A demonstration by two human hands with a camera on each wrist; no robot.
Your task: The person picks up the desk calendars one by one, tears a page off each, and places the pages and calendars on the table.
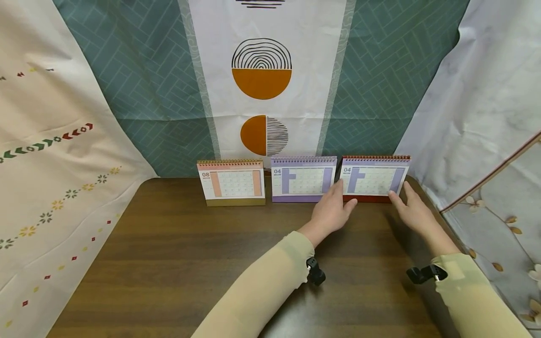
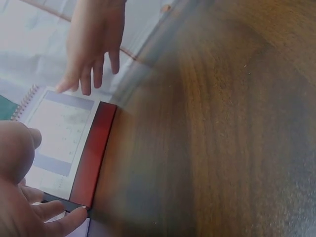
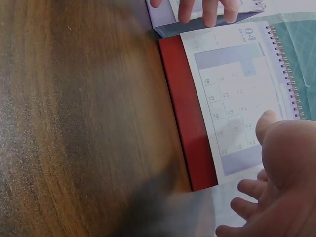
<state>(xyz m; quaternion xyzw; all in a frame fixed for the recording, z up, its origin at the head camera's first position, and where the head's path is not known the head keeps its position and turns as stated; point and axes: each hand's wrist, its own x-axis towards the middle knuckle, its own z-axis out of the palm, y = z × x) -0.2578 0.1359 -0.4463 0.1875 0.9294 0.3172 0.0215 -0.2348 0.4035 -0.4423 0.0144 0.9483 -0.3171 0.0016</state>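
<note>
Three desk calendars stand in a row at the back of the table. On the right is a red-based calendar [image 1: 376,176] showing 04 in purple, with a spiral binding on top. My left hand [image 1: 331,209] is at its left end, fingers straight, overlapping the gap beside the purple calendar [image 1: 302,176]. At the red-based calendar's right end is my right hand [image 1: 416,211], fingers spread and thumb in front of the page. In the right wrist view, the red base [image 3: 190,118] shows whole between the two hands. Neither hand grips anything.
A calendar with a gold base [image 1: 234,183], showing 08 in orange, stands left of the purple one. Patterned cloth [image 1: 160,94] hangs close behind the row. Pale cloths border the brown wooden table [image 1: 190,263] on both sides.
</note>
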